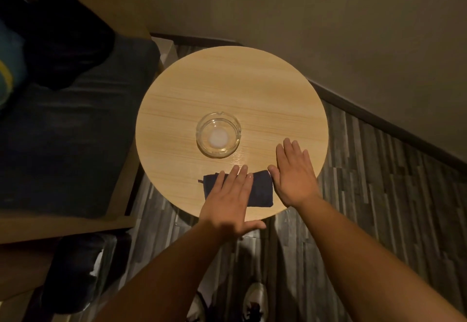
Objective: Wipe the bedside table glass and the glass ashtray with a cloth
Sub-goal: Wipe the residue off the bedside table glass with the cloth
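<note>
A round table (pixel 227 81) with a wood-look top stands in a dim room, with the glass ashtray (pixel 218 138) near its middle. The dark cloth (pixel 260 189) lies folded at the near edge, its long side running left to right. The left hand (pixel 228 200) lies flat on the cloth with straight fingers, so it is nearer, and the right hand (pixel 294 176) lies flat just beside the cloth's right end, thumb touching it.

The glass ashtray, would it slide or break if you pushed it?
The round clear glass ashtray looks thick and low, so it probably would not tip. On the smooth round wooden table top it would likely slide, not roll. Being glass, it could chip if dropped.
</note>
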A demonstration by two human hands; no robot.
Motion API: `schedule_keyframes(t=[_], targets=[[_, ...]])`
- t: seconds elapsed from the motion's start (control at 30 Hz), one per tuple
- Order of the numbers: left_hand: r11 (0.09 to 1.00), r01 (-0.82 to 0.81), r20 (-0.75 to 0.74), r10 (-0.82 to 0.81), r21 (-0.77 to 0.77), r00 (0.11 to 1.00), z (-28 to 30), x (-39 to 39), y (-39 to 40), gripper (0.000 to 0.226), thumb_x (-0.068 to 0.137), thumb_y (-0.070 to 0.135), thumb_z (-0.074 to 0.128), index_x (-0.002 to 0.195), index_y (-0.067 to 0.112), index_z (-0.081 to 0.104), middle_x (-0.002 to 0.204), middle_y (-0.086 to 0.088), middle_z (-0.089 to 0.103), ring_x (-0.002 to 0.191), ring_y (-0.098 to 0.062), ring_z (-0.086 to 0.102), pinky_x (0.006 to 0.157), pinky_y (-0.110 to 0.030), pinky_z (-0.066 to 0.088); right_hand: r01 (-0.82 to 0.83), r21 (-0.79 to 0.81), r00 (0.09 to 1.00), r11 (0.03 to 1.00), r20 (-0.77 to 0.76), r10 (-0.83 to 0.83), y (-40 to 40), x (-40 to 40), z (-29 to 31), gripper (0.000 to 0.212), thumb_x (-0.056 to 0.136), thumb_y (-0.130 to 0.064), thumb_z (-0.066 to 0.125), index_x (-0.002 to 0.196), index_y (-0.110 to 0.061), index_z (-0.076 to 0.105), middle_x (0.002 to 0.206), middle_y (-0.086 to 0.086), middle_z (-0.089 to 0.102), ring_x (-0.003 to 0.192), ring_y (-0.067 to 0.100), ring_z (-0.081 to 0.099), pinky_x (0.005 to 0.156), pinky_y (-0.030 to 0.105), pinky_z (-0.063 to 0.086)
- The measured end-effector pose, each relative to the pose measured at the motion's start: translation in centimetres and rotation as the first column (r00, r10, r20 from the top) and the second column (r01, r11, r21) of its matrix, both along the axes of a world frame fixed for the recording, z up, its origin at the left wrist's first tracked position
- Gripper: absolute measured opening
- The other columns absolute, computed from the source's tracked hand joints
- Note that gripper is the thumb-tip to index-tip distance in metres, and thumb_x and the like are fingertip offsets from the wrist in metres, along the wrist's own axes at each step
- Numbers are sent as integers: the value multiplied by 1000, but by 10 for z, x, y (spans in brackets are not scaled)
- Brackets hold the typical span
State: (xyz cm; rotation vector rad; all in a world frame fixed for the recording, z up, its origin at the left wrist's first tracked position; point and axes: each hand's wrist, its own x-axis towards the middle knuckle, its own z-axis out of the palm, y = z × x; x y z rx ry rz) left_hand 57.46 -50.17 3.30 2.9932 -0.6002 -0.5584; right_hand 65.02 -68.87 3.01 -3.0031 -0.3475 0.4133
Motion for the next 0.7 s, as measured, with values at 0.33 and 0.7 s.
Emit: schedule_keyframes(t=[0.33, 0.7], targets=[[966, 46, 473, 82, -253, 877, -22, -65, 12, 36, 103, 10, 36, 132, 2, 56, 137, -19, 55, 129, -28, 51, 102, -47, 46, 22, -19, 1000, 1000, -13, -22, 0, 1, 2, 62, 99, -44, 16, 149, -7, 20, 158, 14, 14, 145, 32, 9, 117, 48, 11], [660, -631, -326, 540, -409, 776, 25, -193, 80, 60, 89, 34, 53, 145, 19, 42, 143, -6, 52, 130, -19, 50, 111, -36, 38, -174, 52, 981, 983, -82, 178, 82, -80, 41, 48, 97, -42, 28, 130, -11, 41, 141, 14, 40, 129, 31, 35, 107, 48, 32]])
